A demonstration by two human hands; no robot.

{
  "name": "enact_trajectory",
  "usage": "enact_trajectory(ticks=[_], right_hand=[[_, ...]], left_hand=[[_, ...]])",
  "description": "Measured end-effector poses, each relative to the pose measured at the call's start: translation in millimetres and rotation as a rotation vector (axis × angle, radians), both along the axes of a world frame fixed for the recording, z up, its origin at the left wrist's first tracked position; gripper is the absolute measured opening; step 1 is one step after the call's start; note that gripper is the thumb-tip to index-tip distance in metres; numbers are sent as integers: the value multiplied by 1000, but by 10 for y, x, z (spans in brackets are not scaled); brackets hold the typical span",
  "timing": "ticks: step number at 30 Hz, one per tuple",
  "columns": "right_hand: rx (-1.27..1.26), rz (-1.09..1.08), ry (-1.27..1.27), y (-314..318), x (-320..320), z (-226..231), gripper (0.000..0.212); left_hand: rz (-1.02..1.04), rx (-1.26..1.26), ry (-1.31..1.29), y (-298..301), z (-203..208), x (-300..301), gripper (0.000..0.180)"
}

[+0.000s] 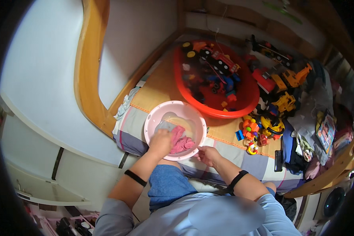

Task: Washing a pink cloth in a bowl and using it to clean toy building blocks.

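Observation:
A round pink basin (pixel 153 118) with some water stands on a checked mattress cover just in front of me. A wet pink cloth (pixel 183 142) lies in it. My left hand (pixel 161 141) reaches inside the basin, closed on the pink cloth's near-left end. At the basin's front right rim rests my right hand (pixel 208 154), its fingers pinching the edge. Both wrists wear a black band.
Behind the basin sits a big red tub (pixel 247 100) full of toy cars and blocks. Yellow toy trucks (pixel 285 88) and small bright toys (pixel 252 135) lie to the right, beside folded clothes (pixel 293 147). A curved wooden bed rail (pixel 86 70) runs along the left.

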State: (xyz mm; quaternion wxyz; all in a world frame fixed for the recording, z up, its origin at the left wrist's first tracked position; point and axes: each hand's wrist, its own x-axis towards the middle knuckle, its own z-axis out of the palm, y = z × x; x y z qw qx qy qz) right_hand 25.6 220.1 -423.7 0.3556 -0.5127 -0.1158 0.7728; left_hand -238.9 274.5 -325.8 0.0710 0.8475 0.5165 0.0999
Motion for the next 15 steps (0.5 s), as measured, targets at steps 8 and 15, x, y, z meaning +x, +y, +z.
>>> enact_trajectory(ticks=[8,15], right_hand=[[52,0,-48,-117,-18,394,19],[25,-15,-127,-303,240,282,26]], left_hand=[[-303,-315,284,383,-1022,230,55],[-22,-361,374,397,-874,395,54]])
